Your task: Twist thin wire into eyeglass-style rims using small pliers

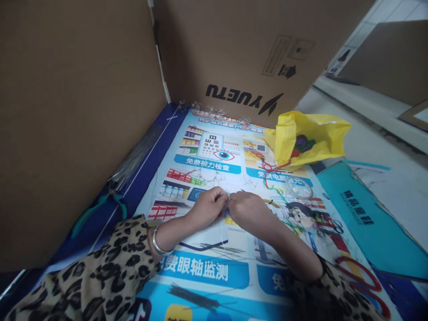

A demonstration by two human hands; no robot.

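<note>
Over the middle of a printed poster (200, 232), my left hand (210, 206) and my right hand (245, 209) meet with fingers pinched together. Between the fingertips is something thin and small, like a wire; I cannot make out its shape. Red and green cords (271, 169) lie beyond my right hand, beside a roll of clear tape (300, 187). A bundle of dark thin wires (194, 298) rests on the poster near me. Further loose wires lie just below my hands.
Cardboard walls (83, 111) stand at the left and back. Teal-handled pliers (112, 200) and pale wires (137, 156) lie at the left. At the right are a yellow bag (321, 138) with coloured balls of cord, a teal card (368, 218) and red-handled scissors (364, 272).
</note>
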